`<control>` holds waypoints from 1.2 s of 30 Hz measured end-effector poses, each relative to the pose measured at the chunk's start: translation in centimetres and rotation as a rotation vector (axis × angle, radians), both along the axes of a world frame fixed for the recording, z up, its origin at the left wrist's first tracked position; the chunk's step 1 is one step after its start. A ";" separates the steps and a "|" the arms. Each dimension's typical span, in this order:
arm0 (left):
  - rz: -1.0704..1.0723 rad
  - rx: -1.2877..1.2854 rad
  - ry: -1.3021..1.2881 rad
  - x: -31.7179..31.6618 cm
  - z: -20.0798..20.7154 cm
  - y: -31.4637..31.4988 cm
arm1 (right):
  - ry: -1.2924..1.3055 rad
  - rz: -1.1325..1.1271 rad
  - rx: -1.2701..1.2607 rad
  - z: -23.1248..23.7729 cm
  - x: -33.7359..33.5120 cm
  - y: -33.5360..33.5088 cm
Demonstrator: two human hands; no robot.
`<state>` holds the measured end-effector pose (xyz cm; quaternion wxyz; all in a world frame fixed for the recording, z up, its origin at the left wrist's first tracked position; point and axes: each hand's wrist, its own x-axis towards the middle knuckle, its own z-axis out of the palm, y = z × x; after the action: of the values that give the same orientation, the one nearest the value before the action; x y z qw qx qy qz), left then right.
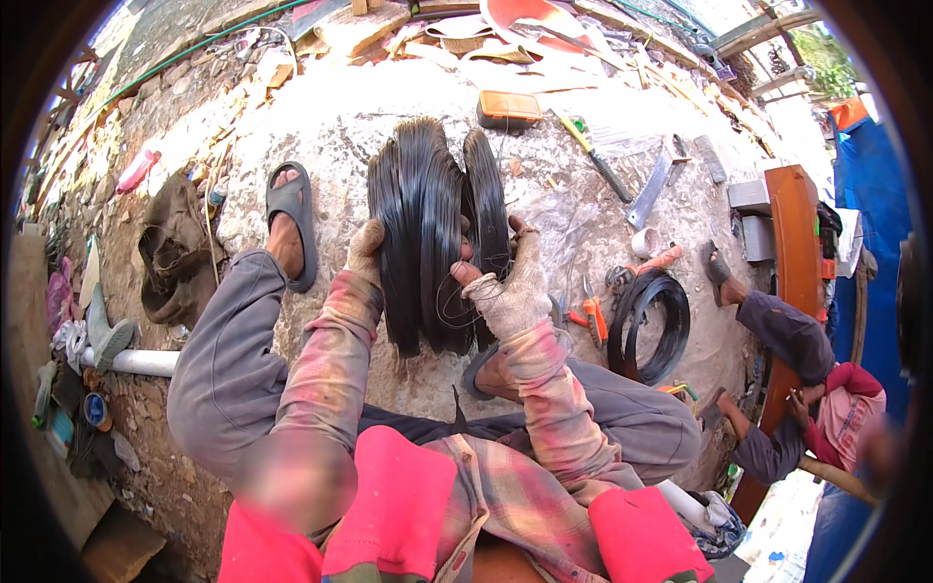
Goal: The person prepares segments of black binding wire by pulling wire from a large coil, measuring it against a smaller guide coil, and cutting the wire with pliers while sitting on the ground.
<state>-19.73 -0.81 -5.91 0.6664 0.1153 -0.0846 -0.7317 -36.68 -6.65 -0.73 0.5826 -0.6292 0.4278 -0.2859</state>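
Observation:
A thick bundle of long, shiny black wire strands (418,223) is held upright between my hands, above the dusty ground. My left hand (365,245), in a worn fabric glove, grips its left edge; most of those fingers are hidden behind the strands. A narrower bundle of the same strands (484,194) stands close on the right. My right hand (510,287), in a pale glove with bare fingertips, is closed at this narrower bundle. Loose loops of thin wire (455,299) curl about its fingers.
At right lie a coil of black wire (671,335), orange-handled pliers (594,316), a hand saw (653,185) and a yellow-black tool (595,155). An orange-lidded box (508,109) sits beyond the bundles. Another person (846,413) sits at far right beside a wooden plank (799,243).

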 end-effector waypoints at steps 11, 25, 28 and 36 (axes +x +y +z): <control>-0.026 -0.149 0.170 -1.4 -0.8 -1.2 | -0.349 0.127 0.329 -0.6 -1.2 -1.5; -0.084 -0.176 0.227 -0.5 -1.6 0.2 | 0.283 -0.183 -0.216 -2.8 -7.8 -8.6; -0.078 -0.173 0.221 -0.9 -2.5 0.3 | 0.415 -0.124 -0.221 -0.4 -9.0 -9.5; -0.075 -0.152 0.167 -0.9 -2.7 1.1 | 0.260 -0.066 0.006 -0.4 -8.7 -10.2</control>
<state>-20.63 0.25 -8.58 0.6501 0.0000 -0.0883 -0.7547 -45.37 -16.89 -1.14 0.5146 -0.6445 0.5211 -0.2198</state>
